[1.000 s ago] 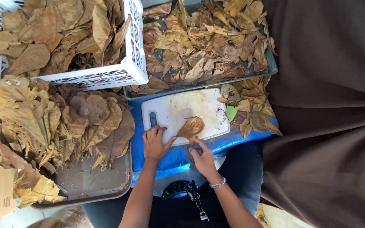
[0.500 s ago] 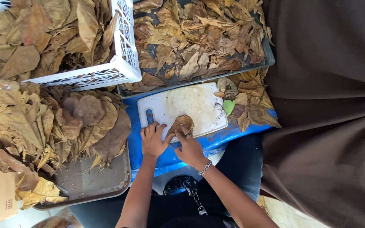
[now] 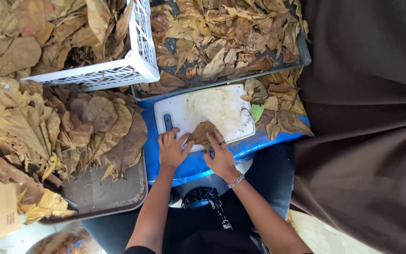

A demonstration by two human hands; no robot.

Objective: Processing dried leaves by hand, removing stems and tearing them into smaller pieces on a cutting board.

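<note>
Here both hands press one brown leaf flat on the near edge of the white board. The left hand lies open, fingers spread, its tips touching the leaf's left side. The right hand reaches in from the other side, fingers extended onto the leaf; I cannot tell whether it pinches it. The leaf sits between the two hands, just beyond their fingertips, and its long axis seems to run across, from one hand toward the other. Neither hand is clearly nearer. Beyond the board a dark tray holds more leaves; off the left hand stand a white crate and a leaf pile.
</note>
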